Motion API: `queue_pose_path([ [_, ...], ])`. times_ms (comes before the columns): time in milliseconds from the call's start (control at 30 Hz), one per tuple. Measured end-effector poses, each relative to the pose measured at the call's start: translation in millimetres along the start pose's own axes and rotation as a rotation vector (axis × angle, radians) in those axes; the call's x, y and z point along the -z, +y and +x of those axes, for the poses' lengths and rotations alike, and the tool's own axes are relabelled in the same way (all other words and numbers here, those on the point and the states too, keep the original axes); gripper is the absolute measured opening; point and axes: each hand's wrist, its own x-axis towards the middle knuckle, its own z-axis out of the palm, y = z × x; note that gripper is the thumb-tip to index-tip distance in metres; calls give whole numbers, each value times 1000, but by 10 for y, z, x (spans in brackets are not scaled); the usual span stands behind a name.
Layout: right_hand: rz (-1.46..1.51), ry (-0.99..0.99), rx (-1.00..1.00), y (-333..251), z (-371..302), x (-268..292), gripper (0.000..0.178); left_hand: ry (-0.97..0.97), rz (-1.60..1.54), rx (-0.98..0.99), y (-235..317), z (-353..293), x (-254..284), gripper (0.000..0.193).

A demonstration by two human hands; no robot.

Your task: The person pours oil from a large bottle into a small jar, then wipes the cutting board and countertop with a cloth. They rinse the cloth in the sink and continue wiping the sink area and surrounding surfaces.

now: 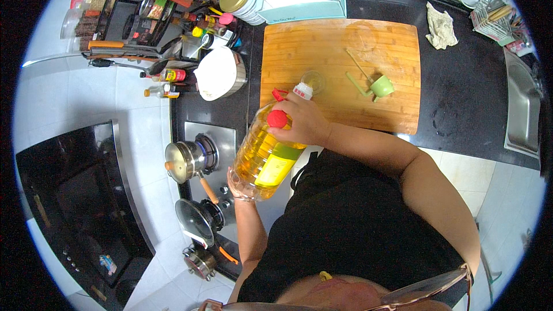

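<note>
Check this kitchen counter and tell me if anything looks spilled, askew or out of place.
Nothing looks spilled. The oil bottle is tilted toward a small glass cup on the cutting board, held by the left hand and right hand. A crumpled cloth lies loose on the black counter.

Your hands hold the tilted oil bottle (pixel 266 152) over the cutting board's (pixel 322 46) near left corner. From the bottle, the board lies open toward 12 o'clock; a green cup (pixel 381 86) blocks 2 o'clock, a white bowl (pixel 218 73) crowds 11, pots (pixel 183 161) line 9.
</note>
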Motion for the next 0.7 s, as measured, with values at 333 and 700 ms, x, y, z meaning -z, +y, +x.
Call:
queue_pose_path([
  [333,20,3,-7,-27,10,-9,43,51,-26,-13,50,-10,146,44],
  [700,32,-19,-48,-77,24,-12,43,137,-59,30,93,-68,99,56],
])
